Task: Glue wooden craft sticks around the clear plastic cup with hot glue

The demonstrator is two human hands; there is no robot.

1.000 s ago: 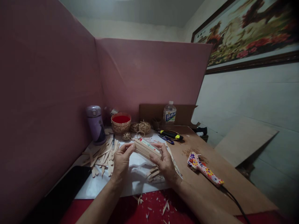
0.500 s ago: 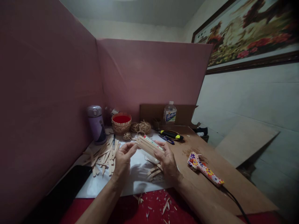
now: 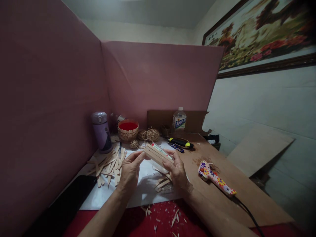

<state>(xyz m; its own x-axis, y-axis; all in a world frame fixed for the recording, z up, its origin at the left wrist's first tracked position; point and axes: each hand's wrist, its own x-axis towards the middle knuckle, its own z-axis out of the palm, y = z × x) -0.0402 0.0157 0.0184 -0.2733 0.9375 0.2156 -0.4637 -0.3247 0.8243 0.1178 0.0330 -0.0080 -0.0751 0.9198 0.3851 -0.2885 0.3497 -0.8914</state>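
Observation:
Over the white sheet, a small box point(image 3: 161, 150) with a printed label on top is held tilted in the air. Flat wooden craft sticks point(image 3: 154, 154) lie lengthwise along its near side. My right hand point(image 3: 178, 171) grips the box's right end, thumb on the sticks and fingers behind. At the left end, my left hand point(image 3: 131, 168) pinches with thumb and forefinger at the stick ends; its exact hold is partly hidden. Below the box are several cut stick pieces point(image 3: 164, 182). A pile of loose craft sticks point(image 3: 111, 164) lies left of my left hand.
A purple flask point(image 3: 101, 133), a stick-covered bowl with red lining point(image 3: 128, 130) and twine point(image 3: 151, 134) stand behind. To the right are a yellow-black cutter point(image 3: 181, 142), blue snips point(image 3: 176, 147), a bottle point(image 3: 179, 119) and a corded flowered glue gun point(image 3: 216, 179). Wood scraps litter the red cloth point(image 3: 138, 223).
My left hand's thumb and fingers have shifted very slightly at the box's left end. The box and my right hand are almost unmoved.

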